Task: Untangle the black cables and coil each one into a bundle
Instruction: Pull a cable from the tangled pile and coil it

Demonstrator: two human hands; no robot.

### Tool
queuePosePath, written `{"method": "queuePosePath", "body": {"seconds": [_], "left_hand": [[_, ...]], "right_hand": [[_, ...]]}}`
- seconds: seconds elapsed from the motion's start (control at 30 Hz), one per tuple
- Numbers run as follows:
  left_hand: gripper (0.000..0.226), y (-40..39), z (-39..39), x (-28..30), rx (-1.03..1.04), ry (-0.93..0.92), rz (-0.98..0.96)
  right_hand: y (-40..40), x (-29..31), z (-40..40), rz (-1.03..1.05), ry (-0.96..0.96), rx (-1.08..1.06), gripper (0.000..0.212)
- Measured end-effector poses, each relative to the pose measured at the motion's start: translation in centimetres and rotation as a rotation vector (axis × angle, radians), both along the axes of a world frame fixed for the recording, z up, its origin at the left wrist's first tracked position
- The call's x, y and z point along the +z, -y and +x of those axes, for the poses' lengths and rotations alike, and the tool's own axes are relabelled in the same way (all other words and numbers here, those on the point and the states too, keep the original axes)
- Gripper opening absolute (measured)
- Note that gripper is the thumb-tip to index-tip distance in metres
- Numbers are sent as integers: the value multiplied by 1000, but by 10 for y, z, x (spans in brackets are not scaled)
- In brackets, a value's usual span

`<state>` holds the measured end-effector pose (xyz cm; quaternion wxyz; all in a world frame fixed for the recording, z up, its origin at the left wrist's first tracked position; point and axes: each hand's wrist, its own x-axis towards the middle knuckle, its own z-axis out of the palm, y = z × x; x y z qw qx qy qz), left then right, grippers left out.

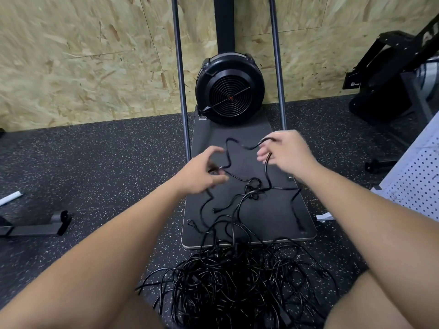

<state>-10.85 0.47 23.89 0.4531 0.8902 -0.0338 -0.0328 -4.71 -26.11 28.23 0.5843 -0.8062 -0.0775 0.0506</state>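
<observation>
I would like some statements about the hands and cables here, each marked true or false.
1. Both hands hold a black cable. True: the left hand and right hand hold one strand between them.
2. The cable pile lies on the speckled floor. True.
3. The fan lies on the pile. False: it stands at the platform's far end, by the wall.
4. All cables are coiled. False: they are tangled.
</observation>
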Motion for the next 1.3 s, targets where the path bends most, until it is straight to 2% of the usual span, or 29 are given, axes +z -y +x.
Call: {"method": "queuePosePath", "body": {"seconds": [0.07, 0.13, 0.27, 0.33, 0.4, 0.43, 0.53, 0.57, 0.73, 0.9, 0.97, 1.03, 1.07, 1.13, 1.17, 1.23, 1.3], "left_hand": [[47, -22, 4, -14, 104, -3, 246], [38, -40, 4, -22, 212, -35, 312], [64, -44, -1, -22, 271, -85, 397], [68, -37, 0, -22, 280, -86, 435], [62, -25, 0, -18, 246, -114, 400], [57, -17, -1, -16, 196, -149, 312], [31, 15, -8, -10, -19, -331, -143], [23, 25, -10, -11, -80, -351, -227], [46, 62, -12, -37, -233, -138, -137], [21, 60, -6, -47, -213, 2, 120], [23, 57, -5, -45, -206, 17, 126], [20, 56, -6, -41, -205, 34, 105], [17, 56, -7, -39, -210, 45, 94], [15, 55, -8, -36, -214, 69, 85], [15, 53, -7, -36, -210, 76, 83], [16, 51, -4, -37, -189, 78, 71], [18, 49, -2, -36, -148, 73, 53]], "right_hand": [[11, 7, 7, 184, -62, -151, 24], [21, 4, 10, 224, -97, -191, 22], [24, -2, 9, 281, -207, -178, 19], [22, -1, 9, 336, -246, -178, 18], [21, 0, 10, 376, -287, -162, 16], [20, 0, 9, 391, -311, -148, 15], [14, -1, 6, 423, -370, -130, 16], [11, -2, 5, 435, -384, -125, 16], [0, -2, 2, 523, -422, -61, 19], [-1, -3, 2, 571, -410, -36, 17], [1, -3, 2, 560, -374, -30, 16], [2, -7, 4, 455, -305, -40, 21], [3, -10, 5, 334, -242, -48, 31], [5, -18, 9, -27, -88, -45, 61], [5, -20, 8, -202, -13, -27, 69], [6, -22, 4, -446, 137, 21, 69], [8, -21, 2, -534, 297, 123, 51]]}}
